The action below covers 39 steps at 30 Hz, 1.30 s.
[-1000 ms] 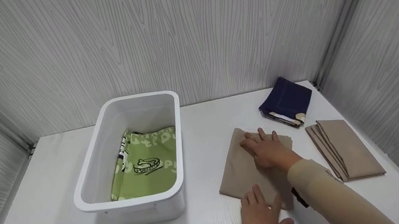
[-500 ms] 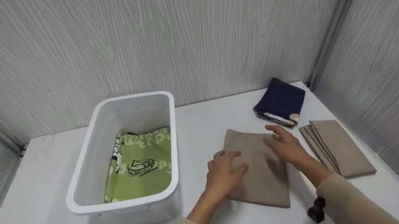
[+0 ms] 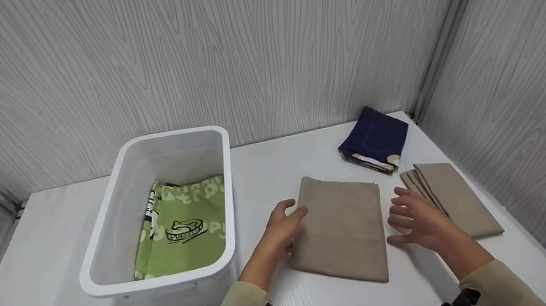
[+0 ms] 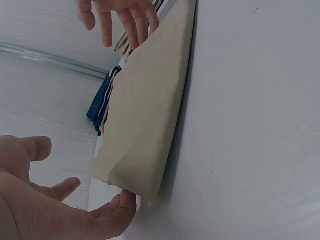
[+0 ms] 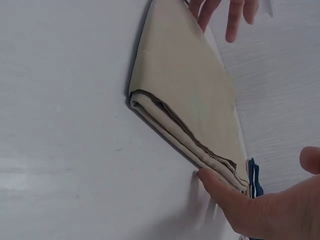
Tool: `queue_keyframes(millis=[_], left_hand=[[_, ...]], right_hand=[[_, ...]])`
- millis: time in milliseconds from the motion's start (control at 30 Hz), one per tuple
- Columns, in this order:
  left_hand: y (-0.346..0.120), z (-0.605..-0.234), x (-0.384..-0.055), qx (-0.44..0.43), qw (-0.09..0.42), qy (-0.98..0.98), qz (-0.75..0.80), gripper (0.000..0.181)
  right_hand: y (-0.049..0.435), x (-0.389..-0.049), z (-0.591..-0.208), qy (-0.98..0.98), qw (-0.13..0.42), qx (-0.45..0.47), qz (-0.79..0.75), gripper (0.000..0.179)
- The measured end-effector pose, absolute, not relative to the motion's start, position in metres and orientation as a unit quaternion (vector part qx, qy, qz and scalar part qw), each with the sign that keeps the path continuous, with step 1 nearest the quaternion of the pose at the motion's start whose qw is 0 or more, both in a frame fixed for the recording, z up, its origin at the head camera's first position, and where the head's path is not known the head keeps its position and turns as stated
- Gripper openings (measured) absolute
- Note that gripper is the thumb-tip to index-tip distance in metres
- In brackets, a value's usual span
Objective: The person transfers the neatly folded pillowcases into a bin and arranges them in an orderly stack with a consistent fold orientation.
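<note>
A folded beige cloth [image 3: 342, 229] lies on the white table, its layered edge facing the camera in the right wrist view. My left hand [image 3: 280, 231] is at the cloth's left edge, thumb and fingers spread. In the left wrist view, curled fingertips [image 4: 127, 201] of that hand meet the cloth's near corner from below. Just off the opposite edge, my right hand [image 3: 420, 220] has its fingers relaxed and apart. Its thumb [image 5: 212, 181] points at the layered edge in the right wrist view. Neither hand grips the cloth.
A white plastic tub [image 3: 165, 282] stands at the left with a folded green printed cloth [image 3: 190, 237] inside. Behind my right hand lies a second folded beige cloth [image 3: 458, 195]. A folded navy cloth [image 3: 374, 137] is near the back wall [image 3: 256, 46].
Both hands have gone from lying over the beige cloth to its two sides, the left hand to the left edge and the right hand past the right edge. The view has shifted slightly.
</note>
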<state>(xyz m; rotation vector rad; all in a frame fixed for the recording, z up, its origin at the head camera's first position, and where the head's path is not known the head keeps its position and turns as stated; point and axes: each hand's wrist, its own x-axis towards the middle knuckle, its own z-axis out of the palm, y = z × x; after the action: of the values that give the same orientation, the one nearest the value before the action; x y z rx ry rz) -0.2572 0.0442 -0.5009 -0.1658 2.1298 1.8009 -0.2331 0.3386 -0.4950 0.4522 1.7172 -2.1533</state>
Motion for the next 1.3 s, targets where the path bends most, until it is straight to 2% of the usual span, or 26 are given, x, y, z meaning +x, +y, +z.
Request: queue_keyframes(millis=[333,800,1033,1133,1300], left_hand=[[0.035,-0.503,-0.265,-0.086,0.229,0.72,0.649,0.059],[0.03,-0.51,-0.264,-0.042,0.237,0.701,0.672,0.056],[0.029,-0.52,-0.256,0.009,0.203,0.735,0.647,0.065],[0.029,-0.525,-0.246,0.033,0.185,0.753,0.631,0.063],[0.03,-0.528,-0.218,0.061,0.193,0.759,0.619,0.054]], right_hand=[[0.333,-0.236,-0.5,0.58,0.203,0.198,-0.764,0.07],[0.331,-0.238,-0.507,0.576,0.22,0.153,-0.772,0.07],[0.323,-0.244,-0.516,0.704,0.172,0.111,-0.679,0.08],[0.322,-0.252,-0.518,0.775,0.145,0.088,-0.609,0.081],[0.319,-0.274,-0.512,0.87,0.109,0.038,-0.479,0.066]])
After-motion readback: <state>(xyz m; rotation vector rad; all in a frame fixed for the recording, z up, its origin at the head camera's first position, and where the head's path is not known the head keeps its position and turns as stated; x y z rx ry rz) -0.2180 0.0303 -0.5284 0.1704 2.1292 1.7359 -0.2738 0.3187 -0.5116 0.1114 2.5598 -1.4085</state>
